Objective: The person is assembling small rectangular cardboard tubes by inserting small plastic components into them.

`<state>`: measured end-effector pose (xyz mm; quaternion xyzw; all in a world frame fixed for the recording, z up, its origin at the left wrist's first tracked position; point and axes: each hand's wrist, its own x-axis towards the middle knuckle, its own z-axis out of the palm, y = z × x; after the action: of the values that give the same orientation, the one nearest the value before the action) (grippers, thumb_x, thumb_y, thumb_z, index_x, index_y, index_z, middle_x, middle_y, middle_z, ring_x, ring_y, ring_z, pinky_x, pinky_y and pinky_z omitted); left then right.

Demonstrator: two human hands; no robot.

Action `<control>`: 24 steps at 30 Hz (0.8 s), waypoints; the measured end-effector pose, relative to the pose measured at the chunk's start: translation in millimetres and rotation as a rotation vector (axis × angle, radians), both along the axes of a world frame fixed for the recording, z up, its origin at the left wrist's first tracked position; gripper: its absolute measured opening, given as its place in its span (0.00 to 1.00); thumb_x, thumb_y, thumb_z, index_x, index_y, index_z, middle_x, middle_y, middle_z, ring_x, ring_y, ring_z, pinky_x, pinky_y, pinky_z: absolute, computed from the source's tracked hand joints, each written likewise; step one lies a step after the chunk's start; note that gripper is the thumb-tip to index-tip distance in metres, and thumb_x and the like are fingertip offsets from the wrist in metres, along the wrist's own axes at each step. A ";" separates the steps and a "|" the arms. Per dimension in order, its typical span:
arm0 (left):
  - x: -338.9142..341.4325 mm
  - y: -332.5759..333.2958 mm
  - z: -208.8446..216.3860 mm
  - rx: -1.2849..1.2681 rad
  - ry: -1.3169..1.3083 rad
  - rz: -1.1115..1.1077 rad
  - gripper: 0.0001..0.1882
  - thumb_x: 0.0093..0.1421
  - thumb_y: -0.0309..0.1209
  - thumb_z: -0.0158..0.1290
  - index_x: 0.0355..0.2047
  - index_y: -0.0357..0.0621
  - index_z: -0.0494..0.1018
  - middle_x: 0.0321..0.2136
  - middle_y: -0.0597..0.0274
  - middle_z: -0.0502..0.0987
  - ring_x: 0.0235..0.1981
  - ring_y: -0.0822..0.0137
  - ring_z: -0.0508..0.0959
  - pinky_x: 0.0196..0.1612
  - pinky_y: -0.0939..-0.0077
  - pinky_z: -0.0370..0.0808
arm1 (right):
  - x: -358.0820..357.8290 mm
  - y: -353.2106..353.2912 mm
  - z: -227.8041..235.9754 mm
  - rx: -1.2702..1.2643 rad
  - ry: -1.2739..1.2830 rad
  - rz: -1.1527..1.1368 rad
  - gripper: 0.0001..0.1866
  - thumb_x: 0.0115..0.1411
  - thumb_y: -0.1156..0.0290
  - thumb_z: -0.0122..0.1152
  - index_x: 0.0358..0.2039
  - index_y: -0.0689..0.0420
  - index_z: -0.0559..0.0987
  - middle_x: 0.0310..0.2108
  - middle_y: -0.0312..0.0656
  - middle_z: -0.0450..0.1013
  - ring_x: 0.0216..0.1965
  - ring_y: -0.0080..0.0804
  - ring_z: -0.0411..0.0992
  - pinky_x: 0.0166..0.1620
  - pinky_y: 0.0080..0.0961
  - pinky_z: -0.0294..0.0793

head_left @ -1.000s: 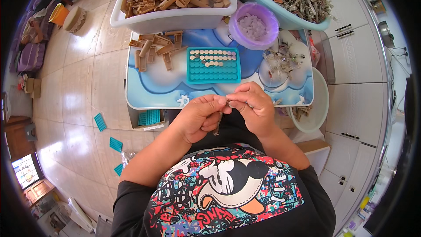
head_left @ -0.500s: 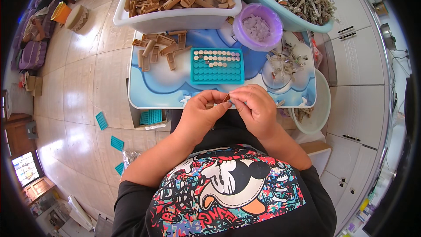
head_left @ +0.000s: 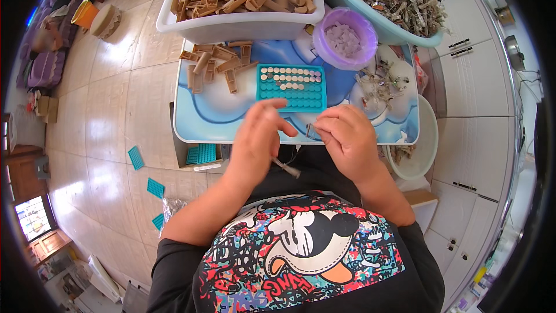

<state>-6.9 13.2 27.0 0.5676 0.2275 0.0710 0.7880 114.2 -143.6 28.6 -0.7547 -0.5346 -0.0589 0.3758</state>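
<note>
My right hand (head_left: 348, 144) is closed in a pinch on a small thin clear piece with a dark part (head_left: 311, 132), over the table's near edge. To its left, my left hand (head_left: 255, 142) is blurred by motion, its thumb and forefinger spread apart. Just below those fingers shows a blurred greyish-brown elongated piece (head_left: 286, 167); whether it is held or falling I cannot tell. Beyond both hands lies a teal tray (head_left: 291, 104) of round hollows, with small whitish discs (head_left: 289, 78) in its upper rows.
Brown plastic casings (head_left: 217, 64) lie loose at left on the blue table (head_left: 202, 127). Behind stand a white tub (head_left: 243, 26) of casings, a purple bowl (head_left: 344, 40) and a basin (head_left: 428, 39) of clear scraps. More scraps (head_left: 379, 84) lie at right, above a pale bucket (head_left: 425, 139).
My hands have parted: the left has lifted away with its fingers spreading, while the right has shifted slightly right with its pinch. The greyish-brown piece now shows below the left hand.
</note>
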 end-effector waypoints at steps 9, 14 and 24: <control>9.2 -1.6 -8.0 -0.694 0.189 0.061 0.31 0.64 0.56 0.33 0.54 0.44 0.58 0.39 0.60 0.71 0.38 0.68 0.72 0.42 0.67 0.70 | -9.4 17.8 -22.0 0.123 0.436 0.096 0.06 0.47 0.78 0.62 0.27 0.55 0.78 0.35 0.40 0.71 0.36 0.37 0.68 0.40 0.29 0.66; 6.8 -9.7 -8.5 -0.699 0.083 -0.055 0.30 0.65 0.54 0.31 0.53 0.42 0.62 0.39 0.61 0.71 0.42 0.69 0.72 0.45 0.67 0.70 | -11.1 23.3 -27.4 0.110 0.411 0.070 0.06 0.46 0.77 0.62 0.27 0.55 0.78 0.35 0.40 0.71 0.36 0.38 0.68 0.41 0.31 0.65; 1.3 -9.8 -13.8 -0.721 0.001 -0.009 0.21 0.67 0.38 0.37 0.53 0.35 0.62 0.42 0.59 0.72 0.43 0.70 0.73 0.49 0.69 0.71 | -9.7 19.7 -31.9 0.059 0.360 0.043 0.07 0.47 0.78 0.62 0.29 0.56 0.79 0.35 0.41 0.71 0.35 0.35 0.69 0.37 0.27 0.68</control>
<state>-5.7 3.5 13.2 0.2544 0.2359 -0.0175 0.9377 104.5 -123.9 -3.2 -0.7300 -0.4729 0.0698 0.4884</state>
